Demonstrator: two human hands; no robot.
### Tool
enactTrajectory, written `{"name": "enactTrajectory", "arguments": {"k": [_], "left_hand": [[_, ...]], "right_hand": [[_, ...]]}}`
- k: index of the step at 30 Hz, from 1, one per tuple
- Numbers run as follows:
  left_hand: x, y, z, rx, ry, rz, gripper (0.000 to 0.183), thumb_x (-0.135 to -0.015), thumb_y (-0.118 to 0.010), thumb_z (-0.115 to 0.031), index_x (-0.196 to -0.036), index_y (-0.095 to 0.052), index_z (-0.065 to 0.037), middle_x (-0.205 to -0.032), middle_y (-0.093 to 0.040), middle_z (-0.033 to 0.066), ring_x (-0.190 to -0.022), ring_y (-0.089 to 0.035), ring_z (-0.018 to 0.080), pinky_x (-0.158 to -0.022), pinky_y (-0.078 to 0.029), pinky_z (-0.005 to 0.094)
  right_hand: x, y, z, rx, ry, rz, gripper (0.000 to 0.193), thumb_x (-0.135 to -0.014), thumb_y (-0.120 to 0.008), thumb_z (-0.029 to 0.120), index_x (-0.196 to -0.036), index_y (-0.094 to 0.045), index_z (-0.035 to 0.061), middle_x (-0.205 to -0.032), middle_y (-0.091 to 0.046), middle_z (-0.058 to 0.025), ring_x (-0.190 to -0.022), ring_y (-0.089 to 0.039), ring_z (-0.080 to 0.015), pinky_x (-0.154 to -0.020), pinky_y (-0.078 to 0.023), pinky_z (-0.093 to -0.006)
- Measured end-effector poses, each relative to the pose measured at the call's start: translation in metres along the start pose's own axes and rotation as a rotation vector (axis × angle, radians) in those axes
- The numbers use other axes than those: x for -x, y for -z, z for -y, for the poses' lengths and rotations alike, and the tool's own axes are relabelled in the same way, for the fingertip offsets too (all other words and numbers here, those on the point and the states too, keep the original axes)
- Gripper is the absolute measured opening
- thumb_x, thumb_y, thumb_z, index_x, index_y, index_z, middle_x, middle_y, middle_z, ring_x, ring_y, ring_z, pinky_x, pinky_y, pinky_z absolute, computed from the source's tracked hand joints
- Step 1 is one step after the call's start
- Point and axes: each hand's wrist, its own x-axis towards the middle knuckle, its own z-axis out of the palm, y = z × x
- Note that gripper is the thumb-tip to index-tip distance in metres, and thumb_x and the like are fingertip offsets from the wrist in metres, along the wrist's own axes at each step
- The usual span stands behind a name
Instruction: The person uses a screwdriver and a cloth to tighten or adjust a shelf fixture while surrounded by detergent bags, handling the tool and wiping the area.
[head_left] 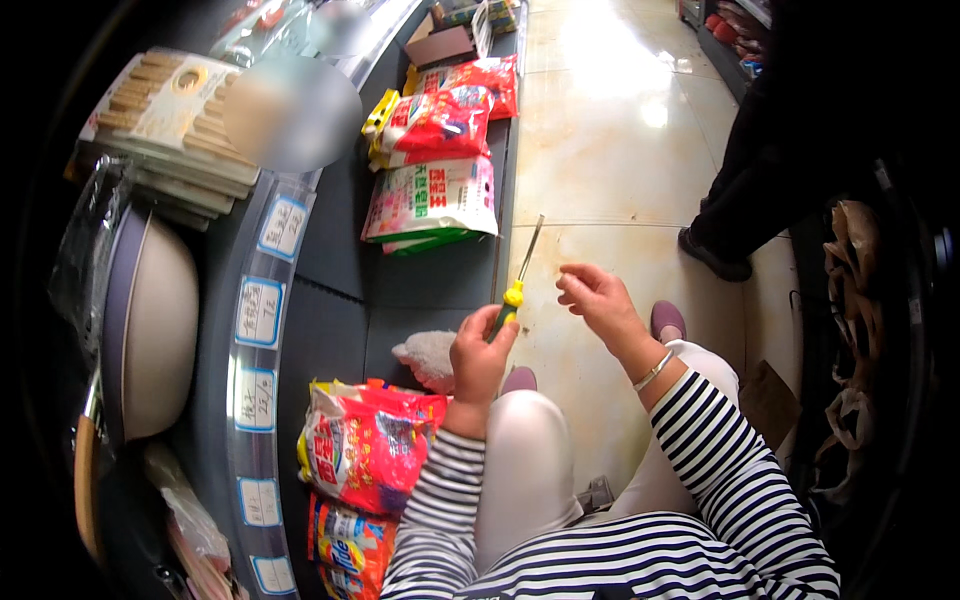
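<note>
Your slim metal-shafted screwdriver with the green and yellow handle (514, 292) stands tilted above your knees, tip up toward the pale tiled floor (610, 160). Your left hand (478, 362) has its grip closed round the handle. Your right hand (597, 297) hovers just beside the shaft, fingers pinched narrow, perhaps on something too small to make out. Red plastic bags (365, 445) lie at the near edge of the grey low shelf (330, 300).
</note>
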Motion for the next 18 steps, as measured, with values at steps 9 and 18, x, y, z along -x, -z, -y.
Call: {"name": "enactTrajectory", "arguments": {"k": [9, 18], "left_hand": [[0.041, -0.002, -0.07, -0.145, -0.208, 0.125, 0.028, -0.077, -0.067, -0.005, -0.103, -0.059, 0.001, -0.09, -0.059, 0.0043, -0.08, -0.055, 0.0107, -0.073, -0.045, 0.0234], [0.049, -0.01, -0.089, 0.081, -0.003, 0.196, 0.028, -0.079, -0.067, -0.009, -0.104, -0.058, 0.0, -0.085, -0.059, 0.0048, -0.071, -0.055, 0.0111, -0.06, -0.045, 0.0232]], "right_hand": [[-0.005, 0.03, 0.037, -0.607, -0.004, 0.007, 0.029, -0.087, -0.06, 0.022, -0.107, -0.057, 0.0017, -0.087, -0.063, -0.0053, -0.075, -0.059, -0.0098, -0.068, -0.048, -0.0223], [-0.011, 0.048, 0.033, -0.648, 0.033, -0.254, 0.023, -0.087, -0.06, 0.021, -0.073, -0.058, 0.0032, -0.06, -0.058, -0.0044, -0.048, -0.05, -0.0076, -0.045, -0.04, -0.0208]]}}
